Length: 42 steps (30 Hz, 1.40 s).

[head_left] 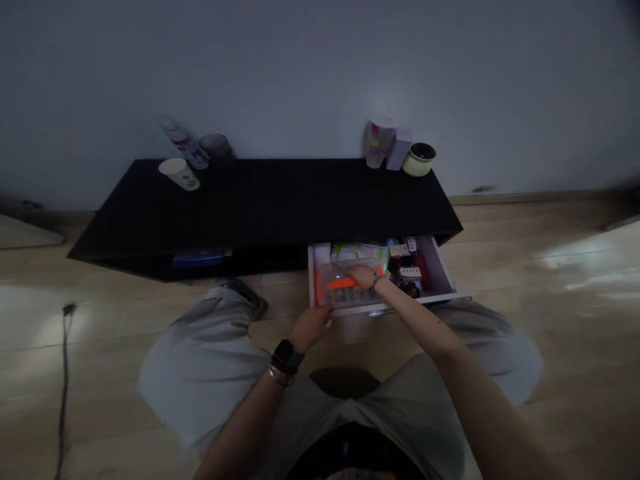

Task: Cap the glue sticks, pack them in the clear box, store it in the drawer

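A drawer stands pulled out of the black cabinet, full of mixed items. My left hand, with a watch on its wrist, is closed on the front edge of the drawer near its left corner. My right hand reaches inside, its fingers on a clear plastic case with orange clips; its fingertips are partly hidden and blurred. Small contents show dimly through the case. Behind it lies a green and white plastic packet. Red and white small boxes sit to the right of my hand.
On the cabinet top, a paper cup, a spray can and a dark cup stand left; a patterned cup and a cream pot stand right. My knees flank the drawer. A black cable lies on the floor.
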Available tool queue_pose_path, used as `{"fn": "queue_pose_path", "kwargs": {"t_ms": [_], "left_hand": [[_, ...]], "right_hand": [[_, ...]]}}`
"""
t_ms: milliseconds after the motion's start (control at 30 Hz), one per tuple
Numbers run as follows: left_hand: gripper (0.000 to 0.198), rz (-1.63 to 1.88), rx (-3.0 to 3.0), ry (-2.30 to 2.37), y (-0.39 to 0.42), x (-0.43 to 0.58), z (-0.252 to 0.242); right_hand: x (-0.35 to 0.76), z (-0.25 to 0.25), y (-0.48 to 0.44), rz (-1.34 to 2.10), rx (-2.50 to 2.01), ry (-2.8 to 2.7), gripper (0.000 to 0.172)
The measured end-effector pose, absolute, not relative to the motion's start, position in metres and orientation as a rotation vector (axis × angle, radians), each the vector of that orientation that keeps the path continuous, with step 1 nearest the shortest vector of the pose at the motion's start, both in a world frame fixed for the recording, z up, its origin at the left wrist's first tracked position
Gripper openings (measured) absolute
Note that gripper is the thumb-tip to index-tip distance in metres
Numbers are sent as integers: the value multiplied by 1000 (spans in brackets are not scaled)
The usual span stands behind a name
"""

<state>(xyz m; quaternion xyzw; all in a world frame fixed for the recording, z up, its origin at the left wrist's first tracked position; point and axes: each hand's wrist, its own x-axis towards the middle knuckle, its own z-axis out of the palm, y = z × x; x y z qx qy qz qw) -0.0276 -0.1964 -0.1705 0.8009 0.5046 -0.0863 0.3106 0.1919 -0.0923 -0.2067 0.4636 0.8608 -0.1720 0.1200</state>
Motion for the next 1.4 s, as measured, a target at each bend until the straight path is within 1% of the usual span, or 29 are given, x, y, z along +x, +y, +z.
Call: {"fn": "queue_pose_path", "kwargs": {"t_ms": [133,233,300,400,467,533,633,733,800,900,1067,1133,1300,1400], "left_hand": [[31,-237,2122,1329,-192,-30,-170],[32,-222,2163,1332,-187,-33,-173],[35,-179,2206,1333,-182,-36,-176],[48,-38,2315,1316,-173,-39,-180],[58,50,2389,1316,-167,-40,-182],[66,75,2430,1357,-161,-39,-182],[74,61,2472,1439,-149,-35,-180],[79,62,2529,1496,-132,-31,-176],[80,66,2563,1523,-119,-29,-175],[80,92,2589,1544,-97,-27,-173],[74,149,2587,1581,-67,-28,-174],[72,167,2580,1602,-58,-32,-176],[70,226,2557,1635,-40,-43,-188],[63,285,2519,1638,-31,-50,-195]], "right_hand": [[196,-211,-94,-518,1378,2523,34],[207,-204,-95,-506,1423,2554,33],[215,-195,-97,-527,1418,2640,45],[223,-182,-105,-527,1346,2788,79],[224,-178,-112,-457,1302,2810,96],[224,-178,-117,-371,1277,2795,104],[222,-179,-119,-233,1301,2792,109],[220,-178,-113,-97,1427,2797,112],[220,-176,-106,-41,1534,2772,110],[220,-175,-93,1,1668,2716,103],[219,-179,-73,-22,1781,2632,90],[219,-183,-66,-45,1818,2621,83],[221,-201,-49,-12,1916,2677,57],[222,-208,-43,6,1954,2665,50]]}}
